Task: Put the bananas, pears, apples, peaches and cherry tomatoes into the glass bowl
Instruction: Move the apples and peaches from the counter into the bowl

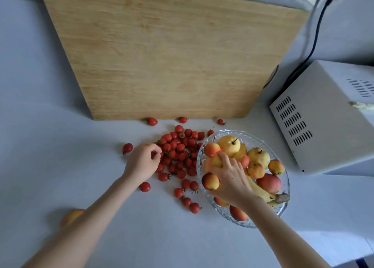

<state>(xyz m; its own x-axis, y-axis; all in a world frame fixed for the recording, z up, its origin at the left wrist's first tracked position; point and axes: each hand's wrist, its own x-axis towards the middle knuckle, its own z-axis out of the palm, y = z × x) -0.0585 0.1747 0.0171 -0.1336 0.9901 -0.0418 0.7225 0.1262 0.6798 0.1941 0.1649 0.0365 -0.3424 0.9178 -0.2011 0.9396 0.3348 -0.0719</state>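
Note:
The glass bowl (284, 205) stands at the right and holds yellow pears (228, 145), a red apple (270, 182), bananas (261, 192) and several peaches. My right hand (230, 178) lies over the bowl's left side, fingers on a peach (216, 160), with another peach (210, 181) at its thumb. A pile of cherry tomatoes (178, 152) lies on the counter left of the bowl. My left hand (142, 160) rests at the pile's left edge, fingers curled around tomatoes. One more peach (70, 217) sits behind my left forearm.
A large wooden cutting board (162, 55) leans at the back, with stray tomatoes (151, 121) along its foot. A white appliance (323, 115) with vent slots and a black cable (311, 44) stands at the right.

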